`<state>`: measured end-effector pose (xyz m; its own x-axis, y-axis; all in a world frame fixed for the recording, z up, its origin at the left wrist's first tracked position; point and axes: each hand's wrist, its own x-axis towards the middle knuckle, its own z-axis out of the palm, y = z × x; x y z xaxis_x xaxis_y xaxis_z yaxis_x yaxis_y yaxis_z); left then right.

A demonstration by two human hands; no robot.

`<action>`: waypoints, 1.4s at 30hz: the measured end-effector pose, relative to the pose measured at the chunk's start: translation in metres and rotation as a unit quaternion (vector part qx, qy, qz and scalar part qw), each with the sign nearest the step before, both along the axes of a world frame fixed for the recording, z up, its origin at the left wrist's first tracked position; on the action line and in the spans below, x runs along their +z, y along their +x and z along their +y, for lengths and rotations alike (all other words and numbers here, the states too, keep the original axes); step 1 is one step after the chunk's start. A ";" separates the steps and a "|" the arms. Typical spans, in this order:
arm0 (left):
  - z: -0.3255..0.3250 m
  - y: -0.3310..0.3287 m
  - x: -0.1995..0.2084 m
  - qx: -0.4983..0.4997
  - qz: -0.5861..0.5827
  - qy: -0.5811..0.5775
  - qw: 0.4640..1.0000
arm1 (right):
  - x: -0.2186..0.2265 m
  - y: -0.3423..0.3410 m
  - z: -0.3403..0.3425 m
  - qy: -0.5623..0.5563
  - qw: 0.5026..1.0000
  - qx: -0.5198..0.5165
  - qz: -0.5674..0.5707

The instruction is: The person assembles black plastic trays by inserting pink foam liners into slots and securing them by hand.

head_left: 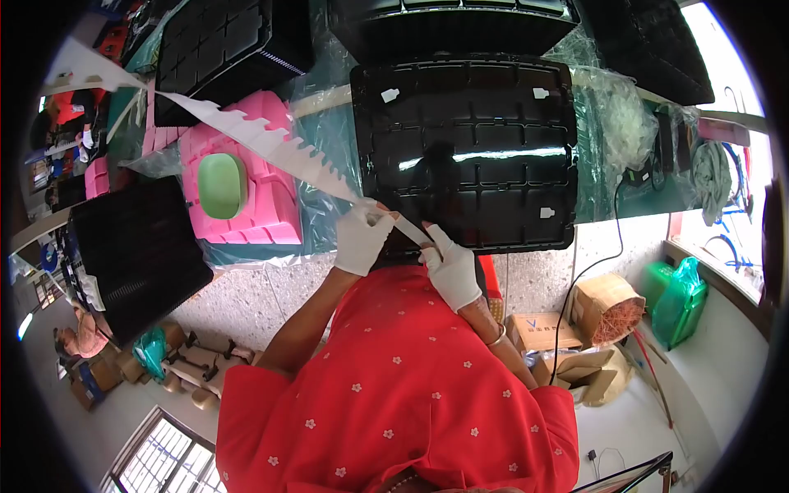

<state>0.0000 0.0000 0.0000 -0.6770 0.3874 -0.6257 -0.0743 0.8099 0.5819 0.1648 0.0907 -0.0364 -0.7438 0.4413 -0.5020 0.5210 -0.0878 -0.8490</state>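
A long white paper strip (255, 138) with a jagged, toothed edge stretches from the upper left down to my hands. My left hand (363, 238), in a white glove with bare fingertips, pinches it near its lower end. My right hand (452, 271), gloved the same way, has thumb and finger closed at the short end of the strip. Both hands are at the near edge of a shiny black plastic crate (468, 185), whose ribbed panel faces up. Three small white stickers sit on that panel, one of them a label (546, 213) at the near right.
Left of the crate, a green oval bowl (222, 186) rests on pink plastic parts (267, 197). More black crates (218, 45) stand behind and at the left. Clear plastic film (629, 123) covers the green table. Cardboard boxes (608, 308) and a black cable (604, 261) are at the right.
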 end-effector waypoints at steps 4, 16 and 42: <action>-0.007 0.008 -0.039 -0.017 0.114 0.093 0.989 | -0.006 0.001 0.001 0.310 0.943 0.115 0.040; -0.016 0.010 -0.061 -0.155 0.402 0.125 0.894 | -0.002 -0.009 -0.005 0.421 0.842 0.319 -0.108; -0.012 0.021 -0.061 -0.048 0.256 0.061 0.963 | 0.019 -0.014 0.020 0.320 0.857 0.381 -0.137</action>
